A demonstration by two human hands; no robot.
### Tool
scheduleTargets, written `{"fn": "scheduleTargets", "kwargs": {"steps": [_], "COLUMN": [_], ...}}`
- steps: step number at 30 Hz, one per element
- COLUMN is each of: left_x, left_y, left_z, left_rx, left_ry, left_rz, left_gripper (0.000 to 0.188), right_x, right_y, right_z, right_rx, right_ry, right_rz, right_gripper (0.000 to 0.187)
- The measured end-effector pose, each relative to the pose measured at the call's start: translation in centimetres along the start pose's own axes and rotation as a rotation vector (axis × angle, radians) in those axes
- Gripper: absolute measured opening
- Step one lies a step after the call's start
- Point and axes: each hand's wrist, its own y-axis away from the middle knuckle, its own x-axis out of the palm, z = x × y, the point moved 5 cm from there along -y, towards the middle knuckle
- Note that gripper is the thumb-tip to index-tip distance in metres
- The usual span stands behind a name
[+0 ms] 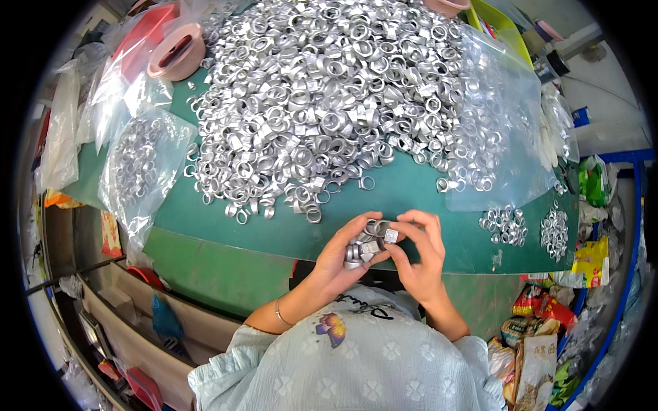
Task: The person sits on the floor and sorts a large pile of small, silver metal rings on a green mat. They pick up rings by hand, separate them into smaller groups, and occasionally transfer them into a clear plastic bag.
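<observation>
My left hand is curled around several silver metal rings, held just over the near edge of the green table. My right hand meets it from the right, pinching one silver ring with a square flat face between thumb and fingers. Beyond both hands spreads a large heap of similar silver rings. On the table to the right lie two small piles, a nearer-to-hand pile and a farther-right pile.
A clear plastic bag of rings lies at the left; a clear plastic sheet lies under rings at the right. A pink bowl stands far left. Drawers sit below left, and colourful packets fill the lower right.
</observation>
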Motion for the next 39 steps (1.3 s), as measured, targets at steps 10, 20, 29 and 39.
{"fn": "scheduleTargets", "kwargs": {"steps": [10,20,29,39], "left_x": [0.6,2.6,0.5,-6.5], "left_y": [0.4,0.8,1.4,12.0], "left_z": [0.7,1.5,1.3,-16.0], "left_rx": [0.062,0.104,0.034,0.768], "left_ry": [-0.105,-0.157,-0.099,-0.142], "left_rz": [0.037,0.084,0.109,-0.354], "left_gripper": [0.04,0.04,0.039,0.038], "right_x": [-0.8,-1.9,-0.9,-0.9], "right_y": [0.7,1.0,1.4,1.9], "right_z": [0.5,0.6,2.5,0.8], "right_rx": [-0.034,-0.007,0.016,0.08], "right_ry": [-0.019,-0.119,-0.048,-0.163], "right_rz": [-0.048,-0.062,0.006,-0.052], "right_gripper": [0.033,0.032,0.041,0.057]}}
